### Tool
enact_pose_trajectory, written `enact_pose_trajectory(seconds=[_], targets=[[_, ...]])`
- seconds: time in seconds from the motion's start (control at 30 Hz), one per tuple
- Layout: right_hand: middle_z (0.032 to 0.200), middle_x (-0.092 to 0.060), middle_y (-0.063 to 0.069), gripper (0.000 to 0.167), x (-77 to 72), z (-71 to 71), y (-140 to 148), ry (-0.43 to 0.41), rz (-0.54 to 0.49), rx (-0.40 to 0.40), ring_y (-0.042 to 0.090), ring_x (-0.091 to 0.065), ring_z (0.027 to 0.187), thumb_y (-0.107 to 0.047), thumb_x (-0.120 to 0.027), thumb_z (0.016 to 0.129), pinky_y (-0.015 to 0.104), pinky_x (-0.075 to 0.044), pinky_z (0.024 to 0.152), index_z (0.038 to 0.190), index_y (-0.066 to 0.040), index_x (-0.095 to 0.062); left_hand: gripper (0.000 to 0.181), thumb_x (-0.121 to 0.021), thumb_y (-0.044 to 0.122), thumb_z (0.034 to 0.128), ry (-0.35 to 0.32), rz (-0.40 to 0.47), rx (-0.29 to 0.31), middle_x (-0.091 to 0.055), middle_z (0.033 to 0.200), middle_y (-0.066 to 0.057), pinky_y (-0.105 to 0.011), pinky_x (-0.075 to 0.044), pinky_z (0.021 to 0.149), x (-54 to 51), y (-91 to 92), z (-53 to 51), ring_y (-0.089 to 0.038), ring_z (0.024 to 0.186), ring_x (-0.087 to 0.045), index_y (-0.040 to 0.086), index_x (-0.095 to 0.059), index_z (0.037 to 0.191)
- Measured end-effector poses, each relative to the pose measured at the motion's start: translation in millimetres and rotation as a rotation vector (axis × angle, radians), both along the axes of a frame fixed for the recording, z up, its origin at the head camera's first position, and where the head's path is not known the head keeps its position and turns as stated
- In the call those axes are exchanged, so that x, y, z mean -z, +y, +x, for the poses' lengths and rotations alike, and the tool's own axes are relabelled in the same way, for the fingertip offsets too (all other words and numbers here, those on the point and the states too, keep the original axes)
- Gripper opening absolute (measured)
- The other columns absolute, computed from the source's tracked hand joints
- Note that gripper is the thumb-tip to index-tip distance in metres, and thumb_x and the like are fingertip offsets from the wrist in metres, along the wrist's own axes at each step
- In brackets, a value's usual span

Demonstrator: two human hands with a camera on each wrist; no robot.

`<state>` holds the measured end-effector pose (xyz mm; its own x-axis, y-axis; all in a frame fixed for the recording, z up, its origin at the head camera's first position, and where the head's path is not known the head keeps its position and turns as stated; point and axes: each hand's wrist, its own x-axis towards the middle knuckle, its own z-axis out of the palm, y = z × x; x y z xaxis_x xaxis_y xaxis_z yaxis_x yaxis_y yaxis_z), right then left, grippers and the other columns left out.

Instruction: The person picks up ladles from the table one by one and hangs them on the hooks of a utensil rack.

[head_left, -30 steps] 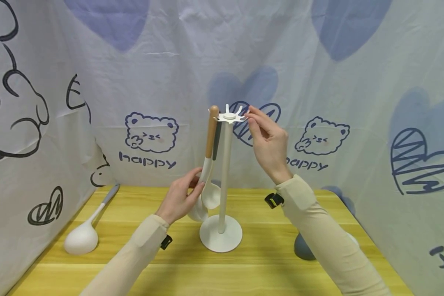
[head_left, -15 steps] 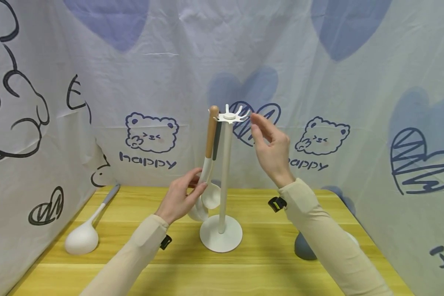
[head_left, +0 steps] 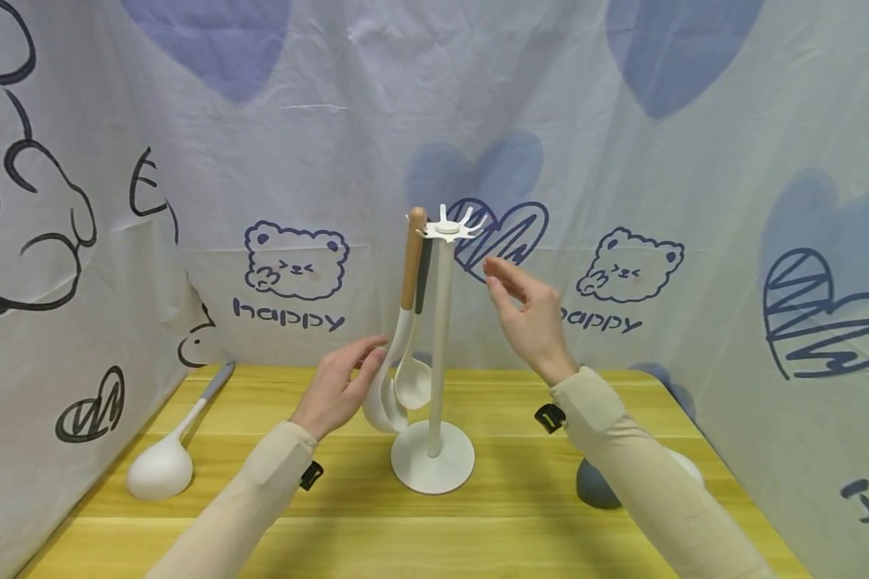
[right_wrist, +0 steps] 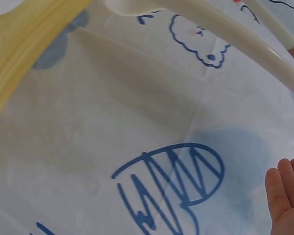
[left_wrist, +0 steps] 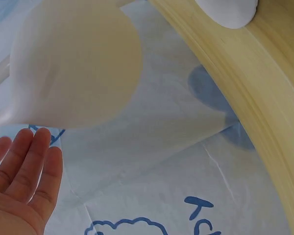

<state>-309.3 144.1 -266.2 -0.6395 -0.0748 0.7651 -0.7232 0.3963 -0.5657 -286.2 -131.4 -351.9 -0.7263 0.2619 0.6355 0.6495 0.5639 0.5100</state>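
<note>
A white utensil stand (head_left: 439, 346) with a pronged top and a round base is upright on the table. From its left side hangs a white ladle (head_left: 380, 402) with a wooden handle, beside a white spoon (head_left: 413, 383) with a dark grey handle. My left hand (head_left: 336, 386) is just left of the ladle, fingers extended. In the left wrist view, those fingers (left_wrist: 40, 161) are close below the ladle's bowl (left_wrist: 78, 63), holding nothing. My right hand (head_left: 532, 322) hovers right of the pole, below the prongs, with loosely bent fingers and nothing held.
At the left of the wooden table (head_left: 333, 539) lies another white ladle (head_left: 161, 466) with a grey handle. A dark blue-grey rounded object (head_left: 595, 485) sits at the right, partly hidden by my right forearm. A printed cloth (head_left: 376, 121) surrounds the table.
My left hand has let go of the ladle and drawn back slightly left. My right hand has left the stand's prongs and moved down. The ladle keeps hanging on the stand.
</note>
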Motion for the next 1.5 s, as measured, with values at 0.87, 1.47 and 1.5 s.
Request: enact_pose_trajectory(seconds=[0.87, 1.47, 1.5], targets=[[0.128, -0.066, 0.008, 0.031, 46.2, -5.7, 11, -0.088, 0.198, 0.034, 0.024, -0.067, 0.107, -0.015, -0.057, 0.100, 0.036, -0.057, 0.092, 0.129, -0.009, -0.063, 0.028, -0.053, 0.027, 0.1022, -0.110, -0.114, -0.175, -0.073, 0.105, -0.007, -0.042, -0.058, 0.080, 21.9, -63.2, -0.8, -0.022, 0.091, -0.067, 0.010, -0.067, 0.119], [0.133, -0.063, 0.010, 0.031, 63.7, -6.6, 23, -0.189, 0.295, 0.065, 0.030, -0.068, 0.104, -0.019, -0.055, 0.101, 0.045, -0.058, 0.086, 0.130, -0.010, -0.063, 0.039, -0.054, 0.030, 0.1006, -0.316, -0.384, -0.317, -0.070, 0.112, -0.021, -0.053, -0.055, 0.084, 33.6, -112.8, 0.0, -0.037, 0.099, -0.067, -0.001, -0.065, 0.121], [0.134, -0.063, 0.010, 0.032, 64.6, -6.7, 23, -0.192, 0.298, 0.066, 0.030, -0.068, 0.104, -0.019, -0.055, 0.100, 0.045, -0.058, 0.087, 0.130, -0.010, -0.063, 0.039, -0.054, 0.030, 0.1006, -0.322, -0.385, -0.319, -0.070, 0.112, -0.022, -0.053, -0.055, 0.083, 33.5, -114.2, 0.0, -0.037, 0.099, -0.067, -0.002, -0.064, 0.121]])
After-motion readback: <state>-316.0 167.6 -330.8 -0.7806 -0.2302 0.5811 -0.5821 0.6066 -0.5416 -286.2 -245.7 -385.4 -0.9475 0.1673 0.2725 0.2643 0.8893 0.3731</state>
